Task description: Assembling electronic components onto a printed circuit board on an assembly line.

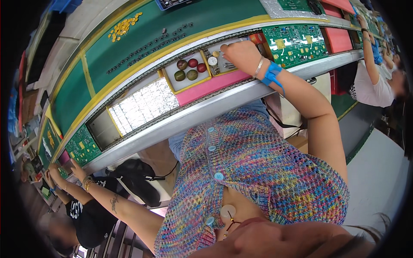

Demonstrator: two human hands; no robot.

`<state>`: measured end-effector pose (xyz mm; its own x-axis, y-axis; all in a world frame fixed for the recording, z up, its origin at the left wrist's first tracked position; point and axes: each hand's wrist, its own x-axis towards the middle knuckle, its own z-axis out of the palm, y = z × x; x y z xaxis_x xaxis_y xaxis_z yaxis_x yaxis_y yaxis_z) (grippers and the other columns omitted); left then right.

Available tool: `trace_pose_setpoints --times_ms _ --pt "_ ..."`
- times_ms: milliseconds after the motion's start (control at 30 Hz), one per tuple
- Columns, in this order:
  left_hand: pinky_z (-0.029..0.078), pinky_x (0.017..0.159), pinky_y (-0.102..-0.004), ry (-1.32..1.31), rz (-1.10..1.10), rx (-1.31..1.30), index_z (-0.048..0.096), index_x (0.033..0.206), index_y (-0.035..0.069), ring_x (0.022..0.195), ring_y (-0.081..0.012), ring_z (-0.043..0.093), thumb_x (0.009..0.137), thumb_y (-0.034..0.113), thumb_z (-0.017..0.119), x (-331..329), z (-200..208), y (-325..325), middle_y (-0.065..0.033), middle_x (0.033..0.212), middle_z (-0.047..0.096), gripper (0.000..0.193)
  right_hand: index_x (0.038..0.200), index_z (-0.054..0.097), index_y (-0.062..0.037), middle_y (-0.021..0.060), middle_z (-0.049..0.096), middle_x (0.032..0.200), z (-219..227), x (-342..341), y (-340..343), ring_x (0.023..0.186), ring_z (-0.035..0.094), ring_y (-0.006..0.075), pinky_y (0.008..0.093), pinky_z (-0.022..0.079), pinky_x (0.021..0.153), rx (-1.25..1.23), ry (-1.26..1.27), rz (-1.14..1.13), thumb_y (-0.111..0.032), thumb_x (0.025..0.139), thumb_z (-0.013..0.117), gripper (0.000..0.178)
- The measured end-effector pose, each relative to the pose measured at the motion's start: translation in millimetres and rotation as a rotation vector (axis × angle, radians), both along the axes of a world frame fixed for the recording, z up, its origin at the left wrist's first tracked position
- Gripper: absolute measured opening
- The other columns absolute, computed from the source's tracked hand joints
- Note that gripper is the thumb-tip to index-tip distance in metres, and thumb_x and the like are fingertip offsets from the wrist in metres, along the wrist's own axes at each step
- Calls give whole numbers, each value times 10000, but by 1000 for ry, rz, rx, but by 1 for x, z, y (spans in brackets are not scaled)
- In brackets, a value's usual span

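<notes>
My right hand [241, 55], a blue strap round its wrist, reaches over the right part of a small yellow-edged tray [189, 89]. Its fingers are curled together, and whatever they hold is hidden. Beside them in the tray lie a wristwatch [212, 61] and a few small metal parts [229, 66]. The tray's left compartment holds several round dark red and greenish fruits [192, 75]. Far to the left, my left hand [78, 172] is at the near edge of a green circuit board [82, 145], fingers stretched out and apart. Whether it touches the board, I cannot tell.
A silver foil-like sheet [144, 105] and a pink strip [206, 91] lie along the metal rail line [172, 118]. Another circuit board [296, 44] sits right of my hand. Rows of black components [150, 48] and yellow pieces [122, 28] lie beyond. Co-workers flank me.
</notes>
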<state>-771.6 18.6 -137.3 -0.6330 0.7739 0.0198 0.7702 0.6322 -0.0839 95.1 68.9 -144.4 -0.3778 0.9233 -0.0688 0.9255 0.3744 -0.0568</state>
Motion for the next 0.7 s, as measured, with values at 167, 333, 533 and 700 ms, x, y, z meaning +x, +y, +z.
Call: trace_pose_setpoints --times_ms 167,333,533,700 --pt "254 1085 -437 -79 59 10 318 1376 -90 1312 -426 324 872 633 409 -2 -18 3 -307 1407 333 886 866 614 -68 91 633 619 -8 -3 9 587 648 251 373 502 501 64 -105 96 -204 780 613 161" --pt "266 1083 -417 -147 85 46 294 1381 -107 1315 -423 328 841 709 378 4 -27 5 -308 1402 347 982 832 636 -41 124 674 702 -2 -9 12 651 680 271 368 530 540 -19 -130 93 -108 757 576 118" --pt "264 1088 -395 -228 7 151 276 1397 -98 1327 -392 329 869 701 345 3 -9 -22 -302 1407 347 960 886 617 -91 80 621 592 -16 -6 10 556 645 244 351 488 468 99 -80 136 -169 790 581 129" --pt "297 1070 -337 -432 -719 382 338 1386 -47 1265 -259 410 926 493 387 126 93 46 -191 1375 428 711 893 614 -114 63 597 577 51 22 -37 519 610 225 323 461 477 147 217 -147 -201 841 614 101"
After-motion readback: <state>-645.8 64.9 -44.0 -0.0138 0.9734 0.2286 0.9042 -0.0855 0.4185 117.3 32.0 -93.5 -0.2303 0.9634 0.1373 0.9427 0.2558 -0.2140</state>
